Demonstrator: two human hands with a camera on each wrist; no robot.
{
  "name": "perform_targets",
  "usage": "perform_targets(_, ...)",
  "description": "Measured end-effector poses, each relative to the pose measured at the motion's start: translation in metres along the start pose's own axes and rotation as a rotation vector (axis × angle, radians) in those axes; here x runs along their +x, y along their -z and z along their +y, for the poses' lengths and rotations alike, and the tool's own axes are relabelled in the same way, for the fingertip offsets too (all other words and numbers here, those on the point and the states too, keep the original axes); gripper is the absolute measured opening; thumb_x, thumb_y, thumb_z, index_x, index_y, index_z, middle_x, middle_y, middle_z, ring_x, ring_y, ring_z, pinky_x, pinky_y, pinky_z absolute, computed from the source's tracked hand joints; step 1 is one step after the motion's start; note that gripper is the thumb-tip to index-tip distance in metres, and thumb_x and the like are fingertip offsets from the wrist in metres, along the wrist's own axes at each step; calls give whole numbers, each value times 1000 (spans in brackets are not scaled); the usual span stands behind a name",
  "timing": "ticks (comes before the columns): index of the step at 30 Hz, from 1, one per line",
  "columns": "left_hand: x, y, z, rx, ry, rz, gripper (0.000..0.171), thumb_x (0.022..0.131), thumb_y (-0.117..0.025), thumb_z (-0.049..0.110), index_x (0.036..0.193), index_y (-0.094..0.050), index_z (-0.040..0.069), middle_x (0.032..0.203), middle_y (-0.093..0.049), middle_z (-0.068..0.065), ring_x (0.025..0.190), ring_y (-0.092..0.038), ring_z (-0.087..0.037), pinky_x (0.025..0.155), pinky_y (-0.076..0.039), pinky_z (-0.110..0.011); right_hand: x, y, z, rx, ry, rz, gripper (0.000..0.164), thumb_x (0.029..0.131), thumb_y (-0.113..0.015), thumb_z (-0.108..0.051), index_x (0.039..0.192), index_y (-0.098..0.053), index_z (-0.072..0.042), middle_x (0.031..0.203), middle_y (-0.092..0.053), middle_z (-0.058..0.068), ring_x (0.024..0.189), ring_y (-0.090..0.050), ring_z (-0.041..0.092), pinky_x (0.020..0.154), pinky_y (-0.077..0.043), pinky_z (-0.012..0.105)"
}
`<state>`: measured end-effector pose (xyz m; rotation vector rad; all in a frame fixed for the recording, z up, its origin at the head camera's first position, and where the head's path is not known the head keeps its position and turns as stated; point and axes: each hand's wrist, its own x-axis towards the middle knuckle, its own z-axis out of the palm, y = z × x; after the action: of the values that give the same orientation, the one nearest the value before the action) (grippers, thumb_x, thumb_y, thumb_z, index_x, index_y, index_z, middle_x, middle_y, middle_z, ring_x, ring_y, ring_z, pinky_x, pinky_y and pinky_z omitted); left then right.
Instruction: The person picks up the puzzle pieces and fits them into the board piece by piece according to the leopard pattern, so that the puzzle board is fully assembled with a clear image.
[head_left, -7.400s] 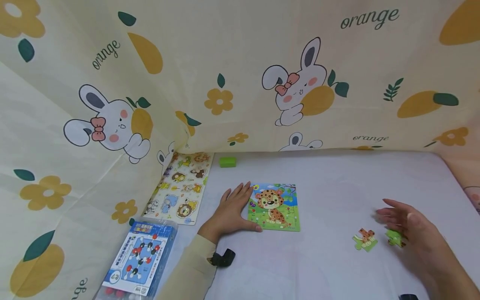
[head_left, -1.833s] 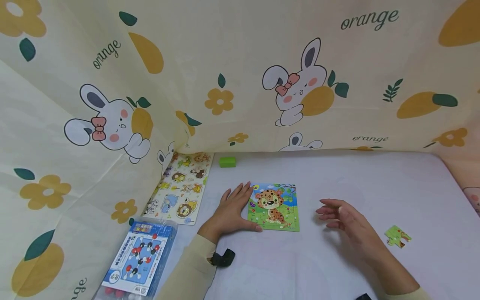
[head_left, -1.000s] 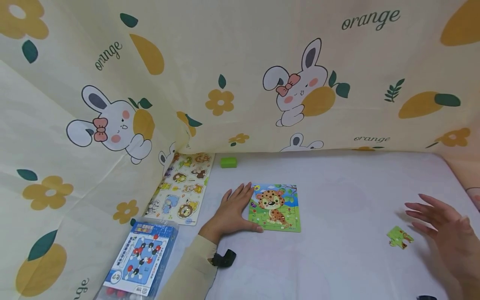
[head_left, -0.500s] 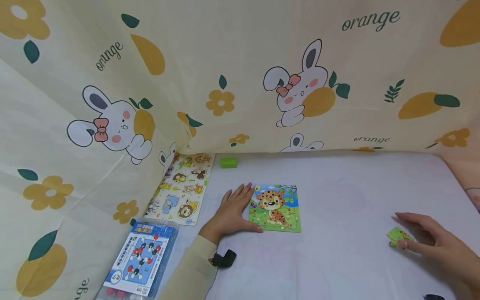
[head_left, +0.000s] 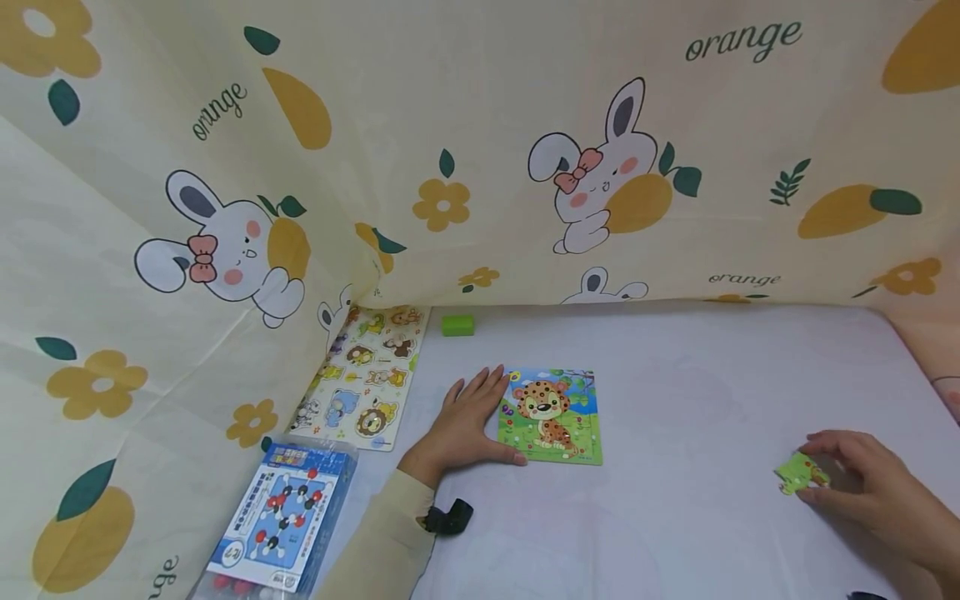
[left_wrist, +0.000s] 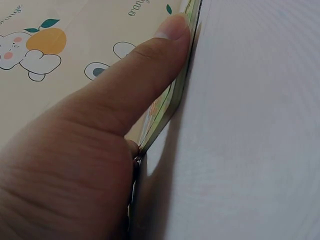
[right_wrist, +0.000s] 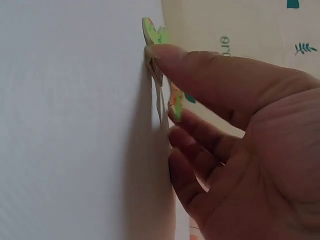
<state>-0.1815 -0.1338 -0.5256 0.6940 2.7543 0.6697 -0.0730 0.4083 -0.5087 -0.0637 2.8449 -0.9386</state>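
Note:
A square jigsaw puzzle [head_left: 553, 417] with a cartoon leopard lies flat on the white table. My left hand [head_left: 463, 429] rests along its left side, fingers spread and straight, the thumb lying over the near left corner. The left wrist view shows that thumb [left_wrist: 160, 55] against the puzzle's edge. Far to the right, my right hand [head_left: 873, 487] pinches a green puzzle piece [head_left: 797, 472] between thumb and fingers, low over the tabletop. From the right wrist view the piece [right_wrist: 150, 32] appears nearly edge-on and partly hidden by the thumb.
An animal picture board [head_left: 375, 375] lies left of the puzzle. Nearer is a boxed molecule model set [head_left: 281, 517]. A small green block [head_left: 457, 325] sits at the back, by the printed curtain [head_left: 487, 125].
My right hand went out to the right, came down over the loose puzzle piece and now pinches it. Another loose piece seen earlier beside it is gone from there. My left hand stays put.

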Motion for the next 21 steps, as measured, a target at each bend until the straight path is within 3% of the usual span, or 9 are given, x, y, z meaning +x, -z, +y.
perform_targets(2, 0, -1, 0, 0, -1, 0, 138, 73, -84, 82, 176, -19, 18, 181, -5, 8, 165, 4, -14, 130, 6, -49, 0, -1, -4, -2, -26, 41, 45, 92, -87, -7, 125, -60, 9, 120, -63, 25, 104, -59, 37, 78, -52, 22)
perform_targets(4, 1, -1, -1, 2, -1, 0, 138, 73, -84, 82, 176, -19, 18, 181, -5, 8, 165, 4, -14, 130, 6, -49, -1, -2, -8, 21, -46, 78, 37, 95, -83, -4, 121, -60, 8, 107, -66, 14, 88, -60, 21, 63, -47, 21)
perform_targets(7, 1, -2, -1, 2, -2, 3, 138, 73, -84, 82, 176, -19, 18, 181, -5, 8, 165, 4, -14, 130, 6, -50, -3, -5, -15, 149, -9, 141, 28, 98, -78, 2, 119, -61, 7, 95, -59, 3, 76, -54, 11, 58, -47, 23)
perform_targets(10, 1, -2, -2, 5, -5, 4, 138, 73, -84, 82, 176, -19, 18, 181, -5, 8, 165, 4, -14, 130, 6, -50, -4, -9, -23, 266, 57, 168, 26, 100, -77, 2, 123, -66, 1, 89, -58, 3, 74, -55, 11, 58, -46, 23)
perform_targets(15, 1, -2, -2, 5, -8, 6, 137, 73, -84, 82, 176, -19, 19, 181, -5, 8, 165, 4, -14, 130, 6, -49, -1, -15, -35, 360, 74, 164, 22, 104, -73, -2, 125, -71, -8, 89, -70, 1, 77, -63, 11, 62, -50, 21)
perform_targets(21, 0, -1, 0, 1, -6, 6, 138, 73, -84, 82, 176, -19, 18, 181, -5, 8, 165, 3, -14, 130, 7, -49, 9, -24, -50, 528, 136, 133, 23, 102, -68, 11, 121, -65, -3, 96, -74, 0, 82, -71, 10, 69, -56, 19)
